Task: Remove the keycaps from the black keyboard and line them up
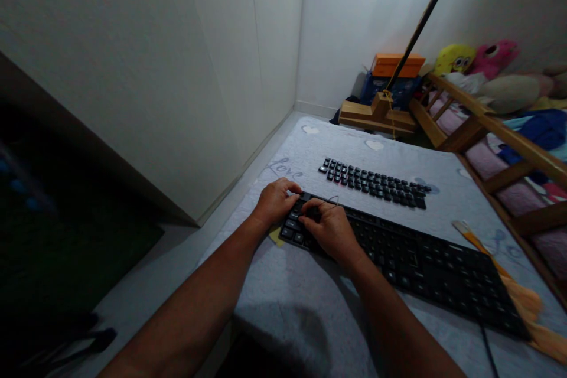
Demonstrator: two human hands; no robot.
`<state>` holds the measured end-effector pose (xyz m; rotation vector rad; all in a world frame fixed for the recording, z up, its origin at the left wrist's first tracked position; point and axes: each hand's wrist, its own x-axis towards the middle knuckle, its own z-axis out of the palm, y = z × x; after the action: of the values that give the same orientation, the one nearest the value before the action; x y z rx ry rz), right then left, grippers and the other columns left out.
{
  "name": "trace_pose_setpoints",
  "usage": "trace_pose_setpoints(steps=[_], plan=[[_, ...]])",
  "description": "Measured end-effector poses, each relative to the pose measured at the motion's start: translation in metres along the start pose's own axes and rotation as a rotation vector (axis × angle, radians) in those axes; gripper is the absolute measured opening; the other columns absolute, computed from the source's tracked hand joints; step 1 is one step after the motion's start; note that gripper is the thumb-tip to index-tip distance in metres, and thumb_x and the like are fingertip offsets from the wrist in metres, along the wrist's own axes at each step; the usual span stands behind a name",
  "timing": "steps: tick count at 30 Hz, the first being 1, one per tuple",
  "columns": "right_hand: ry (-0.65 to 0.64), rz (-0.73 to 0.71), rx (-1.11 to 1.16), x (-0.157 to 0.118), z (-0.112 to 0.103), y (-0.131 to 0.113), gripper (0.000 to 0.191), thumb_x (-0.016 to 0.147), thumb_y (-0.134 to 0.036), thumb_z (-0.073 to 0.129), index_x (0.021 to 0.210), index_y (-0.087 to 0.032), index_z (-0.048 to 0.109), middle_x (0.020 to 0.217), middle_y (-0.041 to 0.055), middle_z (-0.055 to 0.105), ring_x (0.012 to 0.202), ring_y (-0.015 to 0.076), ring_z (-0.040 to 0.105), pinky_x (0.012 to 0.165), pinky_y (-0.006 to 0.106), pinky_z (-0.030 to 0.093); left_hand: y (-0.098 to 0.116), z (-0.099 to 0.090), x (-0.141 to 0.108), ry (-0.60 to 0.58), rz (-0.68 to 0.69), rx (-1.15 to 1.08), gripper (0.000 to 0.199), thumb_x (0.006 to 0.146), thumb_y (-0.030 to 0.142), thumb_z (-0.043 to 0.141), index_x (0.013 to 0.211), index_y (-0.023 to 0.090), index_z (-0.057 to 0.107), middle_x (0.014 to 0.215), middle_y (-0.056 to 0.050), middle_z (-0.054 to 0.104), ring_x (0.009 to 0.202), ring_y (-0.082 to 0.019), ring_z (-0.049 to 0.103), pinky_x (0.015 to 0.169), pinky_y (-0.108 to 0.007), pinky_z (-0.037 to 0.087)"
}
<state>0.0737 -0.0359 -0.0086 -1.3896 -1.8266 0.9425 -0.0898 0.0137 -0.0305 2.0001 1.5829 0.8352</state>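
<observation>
A black keyboard lies slanted across the cloth-covered table. My left hand grips its upper left corner, thumb on the top and fingers at the back edge. Over the keys at the left end, my right hand is bent in a pinch around a thin wire tool, of which a small loop shows above the fingers. The tool's lower end is hidden. Behind the keyboard, loose black keycaps lie in rows on the cloth. Some keys near my right hand remain in the keyboard.
An orange cloth and a tool with an orange handle lie at the right, by the keyboard. A cable runs off its front edge. Beyond the table stand a wooden stand, an orange box and a wooden rail. White cabinet at left.
</observation>
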Motion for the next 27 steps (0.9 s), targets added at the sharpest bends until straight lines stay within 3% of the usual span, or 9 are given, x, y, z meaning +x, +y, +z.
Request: trace_pose_setpoints(steps=[15,22,27], plan=[[0.005,-0.01,0.037,0.0016,0.0031,-0.0014,0.01,0.074,-0.018,0.065,0.083,-0.018,0.068,0.07,-0.0007,0.067,0.061,0.0137,0.059,0.062,0.024,0.044,0.0027,-0.002,-0.0009,0.0,-0.007,-0.006,0.016,0.078,0.018,0.061,0.089,0.018,0.073,0.093,-0.003,0.07,0.08,-0.016,0.065,0.077,-0.027,0.051],[0.047,-0.108,-0.161,0.0004,0.0059,0.0006,0.012,0.075,-0.015,0.067,0.087,-0.019,0.067,0.088,0.0054,0.071,0.083,0.0195,0.065,0.081,0.03,0.047,0.0037,-0.0026,-0.0007,-0.006,-0.003,-0.001,0.016,0.078,0.019,0.061,0.089,0.018,0.073,0.092,-0.003,0.07,0.077,-0.016,0.063,0.077,-0.028,0.051],[0.02,-0.036,-0.228,0.0001,0.0057,-0.0003,0.01,0.08,-0.018,0.064,0.091,-0.019,0.066,0.08,0.004,0.07,0.074,0.0189,0.064,0.076,0.03,0.046,0.002,-0.0021,-0.0002,-0.011,0.011,-0.016,0.016,0.077,0.017,0.06,0.087,0.018,0.073,0.09,-0.004,0.069,0.08,-0.016,0.063,0.077,-0.028,0.051]])
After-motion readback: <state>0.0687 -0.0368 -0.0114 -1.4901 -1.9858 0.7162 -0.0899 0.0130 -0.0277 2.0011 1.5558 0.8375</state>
